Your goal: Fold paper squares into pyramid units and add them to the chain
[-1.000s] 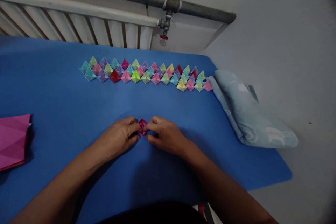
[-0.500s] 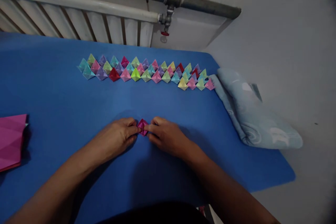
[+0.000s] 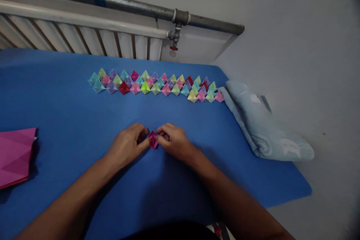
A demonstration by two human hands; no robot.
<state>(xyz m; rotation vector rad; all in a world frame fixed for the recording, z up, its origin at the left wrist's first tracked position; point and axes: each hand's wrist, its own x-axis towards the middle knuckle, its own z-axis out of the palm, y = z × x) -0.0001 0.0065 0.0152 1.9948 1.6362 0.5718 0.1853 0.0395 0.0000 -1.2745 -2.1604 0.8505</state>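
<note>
A small magenta origami piece (image 3: 153,140) with a pointed top is held between my two hands, low over the blue surface. My left hand (image 3: 129,140) has its thumb against the left side of the piece, the fingers curled above. From the right, my right hand (image 3: 174,140) pinches the opposite side with thumb and curled fingers. Farther back, several folded paper pieces (image 3: 145,87) in green, pink, purple, blue, red and yellow lie in close, staggered rows.
Creased magenta paper (image 3: 17,155) lies at the left edge of the blue surface (image 3: 84,120). A folded pale-blue blanket (image 3: 270,131) rests at the right, against the wall. Behind stand a white radiator (image 3: 84,39) and a metal pipe (image 3: 135,5) with a red-handled valve (image 3: 173,48).
The view has tilted up, showing a pink note on the wall. My fingers have shifted on the magenta piece, which now looks narrower and more opened at its middle.
</note>
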